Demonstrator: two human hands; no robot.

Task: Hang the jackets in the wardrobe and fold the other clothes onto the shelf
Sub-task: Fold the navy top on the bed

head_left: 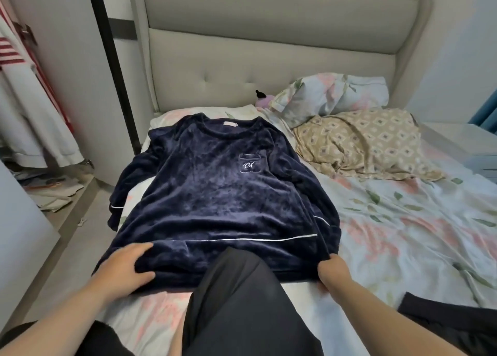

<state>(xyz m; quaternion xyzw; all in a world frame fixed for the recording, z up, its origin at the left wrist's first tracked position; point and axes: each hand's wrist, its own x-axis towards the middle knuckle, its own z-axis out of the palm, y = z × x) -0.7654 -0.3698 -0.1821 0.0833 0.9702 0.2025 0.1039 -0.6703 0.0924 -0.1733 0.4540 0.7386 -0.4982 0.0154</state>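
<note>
Navy fleece hem is held at both corners. The left hand (126, 267) grips the left corner, fingers on top and thumb curled against the fold. The right hand (332, 272) pinches the right corner with curled fingers. A dark-trousered knee (242, 288) overlaps the hem between them. The navy top (215, 189) lies flat, front up, on the floral sheet (403, 221), collar toward the headboard (269, 46). A beige patterned garment (368, 143) lies crumpled beside it, below a pillow (330, 95).

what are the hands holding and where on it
Both hold the navy top by its bottom hem: the left hand at its left corner, the right hand at its right corner.
</note>
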